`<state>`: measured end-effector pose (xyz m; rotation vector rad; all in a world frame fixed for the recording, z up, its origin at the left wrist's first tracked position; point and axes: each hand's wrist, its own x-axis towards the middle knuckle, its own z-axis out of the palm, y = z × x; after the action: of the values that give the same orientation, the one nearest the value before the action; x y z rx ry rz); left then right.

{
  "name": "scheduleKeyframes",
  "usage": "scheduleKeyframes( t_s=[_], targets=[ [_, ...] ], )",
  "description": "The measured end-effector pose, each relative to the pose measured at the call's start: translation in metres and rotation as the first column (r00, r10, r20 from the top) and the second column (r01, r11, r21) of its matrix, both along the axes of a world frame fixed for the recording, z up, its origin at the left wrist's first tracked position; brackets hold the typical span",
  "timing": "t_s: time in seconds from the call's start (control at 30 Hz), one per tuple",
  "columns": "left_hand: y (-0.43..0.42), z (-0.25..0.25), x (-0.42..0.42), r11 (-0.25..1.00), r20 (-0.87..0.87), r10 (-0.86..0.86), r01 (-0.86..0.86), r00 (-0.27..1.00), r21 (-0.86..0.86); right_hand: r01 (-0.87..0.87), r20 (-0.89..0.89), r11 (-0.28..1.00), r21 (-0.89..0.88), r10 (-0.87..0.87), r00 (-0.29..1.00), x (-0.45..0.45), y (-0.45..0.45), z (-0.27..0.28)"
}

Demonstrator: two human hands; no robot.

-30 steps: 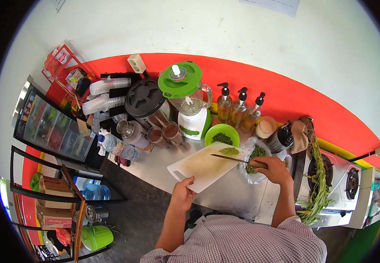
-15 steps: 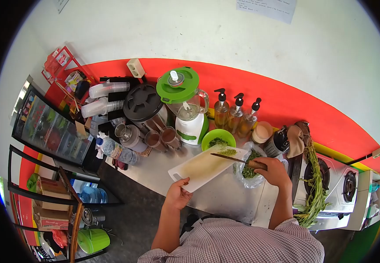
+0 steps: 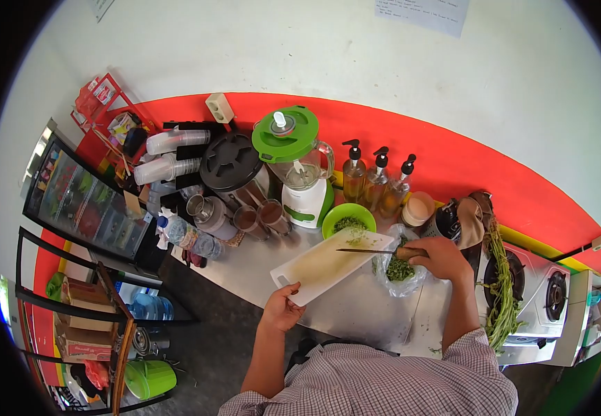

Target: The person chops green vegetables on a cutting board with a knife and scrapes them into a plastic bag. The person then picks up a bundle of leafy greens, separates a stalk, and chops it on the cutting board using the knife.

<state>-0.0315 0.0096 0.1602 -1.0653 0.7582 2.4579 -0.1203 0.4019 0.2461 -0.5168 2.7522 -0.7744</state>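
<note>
White cutting board [image 3: 321, 272] is in the middle of the head view, above the metal counter [image 3: 345, 312]; if I take its centre as a clock face, 12 is toward the wall [image 3: 300, 59]. At its 8 o'clock corner, the left hand [image 3: 285, 307] holds it in a pinch, with the thumb on the upper side and the other fingers mostly hidden below. At 3 o'clock, the right hand [image 3: 444, 259] has its fingers closed around the wooden handle of a knife [image 3: 366, 250]. The blade points to 9 o'clock, over the right part of the board; I cannot tell if it touches the surface. Some chopped greens [image 3: 360, 243] lie on the board near its 1 o'clock edge. Just beyond this edge is a green bowl [image 3: 326, 223], which has more chopped greens inside; the board covers its near side, and whether they touch is not clear. Under the right hand, also toward 3 o'clock, a clear plastic bag [image 3: 412, 284] contains green leaves [image 3: 400, 270]. The blender [image 3: 303, 206] stands between 11 and 12 o'clock, and three pump bottles [image 3: 374, 188] stand at 1 o'clock.
</note>
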Motion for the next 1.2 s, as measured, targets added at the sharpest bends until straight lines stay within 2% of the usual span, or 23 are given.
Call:
scheduleKeyframes(
  t_s=[0.13,0.2,0.23,0.3,0.37,0.43,0.5,0.6,0.7,0.87,0.93,1.03,1.1,1.13,1.2],
  targets=[
    [-0.001,-0.001,0.004,1.000,-0.015,0.000,0.000,1.000,0.015,-0.015,-0.017,0.996,0.086,0.016,1.000,-0.007,0.000,0.016],
    [0.000,0.001,0.004,1.000,-0.023,-0.013,0.014,1.000,0.020,-0.027,0.049,0.975,0.219,0.017,0.999,-0.012,-0.003,0.023],
    [0.003,0.006,0.003,1.000,0.009,-0.012,0.012,1.000,-0.018,-0.029,0.049,0.975,0.219,0.019,0.999,-0.014,-0.004,0.023],
    [0.004,0.005,0.004,0.998,0.041,-0.005,0.007,0.999,-0.054,-0.007,0.108,0.953,0.304,-0.027,0.994,-0.021,-0.005,0.018],
    [-0.001,-0.006,0.008,0.998,-0.005,-0.027,0.027,1.000,0.053,-0.013,0.090,0.952,0.305,-0.015,0.996,-0.032,-0.003,0.001],
    [0.001,-0.008,0.008,0.998,-0.015,-0.048,0.049,0.999,0.041,-0.020,0.070,0.952,0.304,-0.002,0.998,-0.044,0.001,-0.017],
    [0.003,-0.008,0.009,0.997,-0.027,-0.065,0.066,0.998,0.029,-0.091,0.149,0.979,0.184,0.064,0.987,-0.059,0.003,-0.035],
    [0.002,-0.007,0.009,0.998,0.003,-0.064,0.064,0.998,-0.001,-0.149,0.103,0.976,0.156,0.134,0.986,-0.077,-0.002,-0.060],
    [-0.001,-0.011,0.010,0.997,-0.021,-0.073,0.073,0.997,0.037,-0.113,0.112,0.970,0.213,0.090,0.990,-0.088,-0.013,-0.074],
    [0.003,-0.013,0.010,0.996,-0.005,-0.060,0.060,0.998,0.061,-0.104,0.112,0.983,0.153,0.087,0.990,-0.111,-0.018,-0.139],
    [0.006,-0.007,0.009,0.997,-0.007,-0.066,0.066,0.998,0.051,-0.086,0.128,0.987,0.139,0.068,0.989,-0.106,-0.022,-0.138],
    [0.004,-0.005,0.006,0.997,-0.020,-0.070,0.071,0.997,0.043,-0.017,0.040,0.997,0.081,0.014,0.999,-0.089,-0.024,-0.119],
    [0.000,-0.006,0.008,0.996,-0.025,-0.077,0.078,0.997,0.052,0.006,-0.045,1.000,-0.029,-0.008,0.999,-0.075,-0.022,-0.093],
    [-0.003,-0.006,0.007,0.996,-0.025,-0.078,0.079,0.997,0.031,0.005,-0.041,1.000,-0.023,-0.006,0.999,-0.070,-0.018,-0.085],
    [-0.001,-0.001,0.006,0.997,-0.023,-0.077,0.077,0.997,0.015,-0.029,-0.015,0.987,-0.159,0.027,1.000,-0.063,-0.008,-0.068]
  ],
)
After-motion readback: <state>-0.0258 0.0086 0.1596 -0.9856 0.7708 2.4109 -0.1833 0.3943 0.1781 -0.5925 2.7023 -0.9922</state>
